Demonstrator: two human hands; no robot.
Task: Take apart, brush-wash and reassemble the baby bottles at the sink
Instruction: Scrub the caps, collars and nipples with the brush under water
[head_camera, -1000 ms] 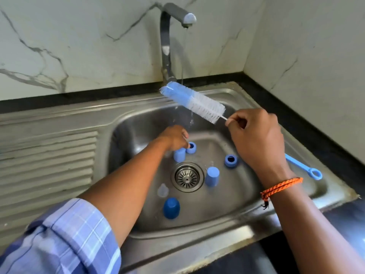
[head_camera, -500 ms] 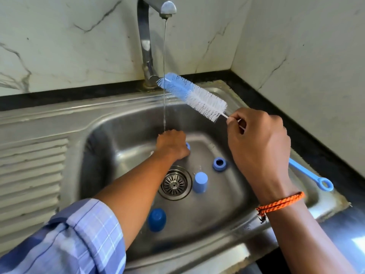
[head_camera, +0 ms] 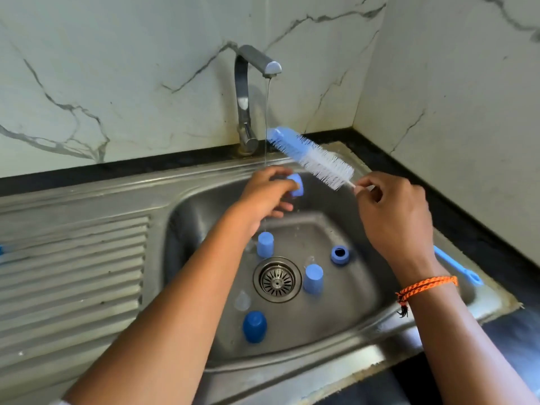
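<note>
My left hand [head_camera: 264, 197] holds a light-blue screw ring [head_camera: 295, 185] up under the thin stream from the tap [head_camera: 254, 68]. My right hand [head_camera: 391, 211] grips the bottle brush [head_camera: 312, 157] by its stem, bristles pointing up-left beside the stream; its blue handle end [head_camera: 455, 266] sticks out behind my wrist. On the sink floor [head_camera: 336, 317] lie two light-blue caps [head_camera: 265, 244] [head_camera: 313, 279], a darker blue cap [head_camera: 254, 326], another ring [head_camera: 339, 255] and a clear teat [head_camera: 242, 300] near the drain [head_camera: 277, 279].
A ribbed steel drainboard [head_camera: 73, 273] lies left of the basin. Marble walls close the back and right side, with a black counter strip [head_camera: 482, 229] along the right. Something blue shows at the far left edge [head_camera: 2, 252].
My left hand has lifted a blue ring off the sink floor up to the running water. The brush in my right hand stays much as it was. The camera view has shifted.
</note>
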